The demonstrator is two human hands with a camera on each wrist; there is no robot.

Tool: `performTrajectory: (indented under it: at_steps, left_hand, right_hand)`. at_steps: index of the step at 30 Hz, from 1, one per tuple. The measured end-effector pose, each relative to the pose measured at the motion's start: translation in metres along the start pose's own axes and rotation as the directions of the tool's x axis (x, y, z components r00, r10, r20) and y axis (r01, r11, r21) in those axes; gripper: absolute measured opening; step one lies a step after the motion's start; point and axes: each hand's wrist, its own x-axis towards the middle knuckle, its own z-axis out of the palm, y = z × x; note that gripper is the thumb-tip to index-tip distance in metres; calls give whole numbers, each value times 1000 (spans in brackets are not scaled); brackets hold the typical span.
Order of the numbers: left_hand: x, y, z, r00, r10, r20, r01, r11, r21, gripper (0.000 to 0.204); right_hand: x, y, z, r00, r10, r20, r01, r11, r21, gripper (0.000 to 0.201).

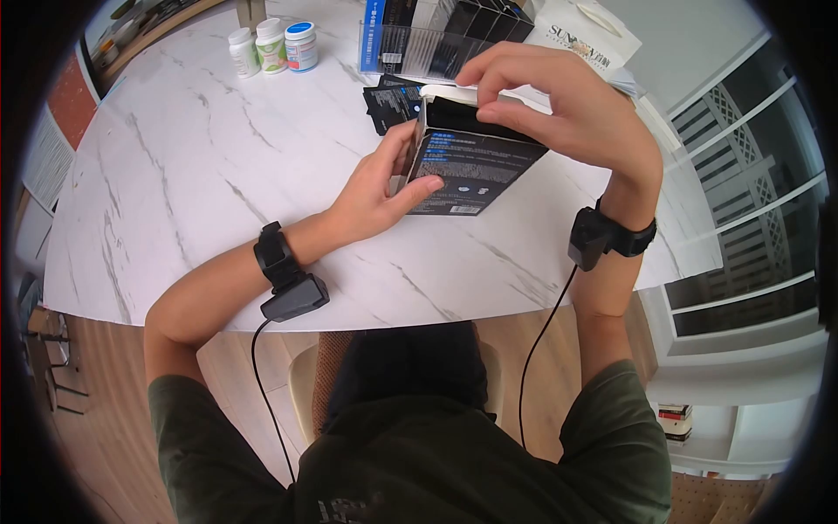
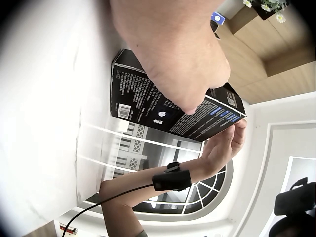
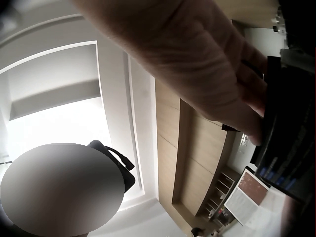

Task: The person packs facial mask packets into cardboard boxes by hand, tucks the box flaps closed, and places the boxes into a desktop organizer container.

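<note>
A black box with blue and white print (image 1: 476, 166) stands upright on the table, its top open with a flap raised. The left hand (image 1: 371, 194) grips its left side, thumb on the printed face; in the left wrist view that hand (image 2: 180, 64) lies over the box (image 2: 153, 103). At the top opening, the right hand (image 1: 559, 105) has its thumb and fingers at the upper edge. The right wrist view shows the right hand (image 3: 197, 64) with fingertips against the dark box (image 3: 286, 128); whether they pinch the flap is hard to tell.
Black packets (image 1: 391, 106) lie behind the box on the marble-patterned table (image 1: 175, 192). Three bottles (image 1: 272, 47) stand at the back left. A clear holder with boxes (image 1: 428, 44) and a white paper bag (image 1: 587, 33) are at the back.
</note>
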Motion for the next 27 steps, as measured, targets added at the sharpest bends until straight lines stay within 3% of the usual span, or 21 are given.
performTrajectory:
  at_steps: [2, 4, 5, 7, 8, 10, 16, 20, 27]
  left_hand:
    - [0, 0, 0, 1000, -7, 1, 7, 1000, 3, 56]
    - [0, -2, 0, 1000, 14, -6, -14, 1000, 2, 56]
    - [0, -2, 0, 1000, 14, -7, -14, 1000, 3, 56]
    - [0, -3, 0, 1000, 9, -4, -9, 1000, 8, 55]
    - [0, -3, -1, 1000, 9, -4, -9, 1000, 7, 55]
    - [0, -3, -1, 1000, 12, -4, -12, 1000, 19, 55]
    - [0, -2, 0, 1000, 21, -2, -21, 1000, 16, 54]
    - [0, -2, 0, 1000, 5, -4, -5, 1000, -3, 55]
    - [0, -1, 0, 1000, 1, -1, -1, 1000, -5, 55]
  right_hand:
    - [1, 3, 2, 1000, -23, 5, 23, 1000, -8, 9]
    - [1, 4, 2, 983, -175, -53, 169, 980, -109, 6]
    - [2, 3, 2, 983, -176, -53, 170, 979, -109, 6]
    - [6, 0, 2, 958, -159, -240, 133, 983, -125, 7]
    - [7, -5, 0, 958, -159, -240, 132, 983, -124, 7]
    - [6, -18, -5, 982, 8, -190, -39, 986, -161, 5]
    - [4, -4, 4, 949, -140, -283, 98, 982, -159, 7]
    - [2, -5, 6, 970, -203, -137, 181, 972, -152, 7]
    - [-1, -8, 3, 996, -30, -88, 23, 996, -82, 8]
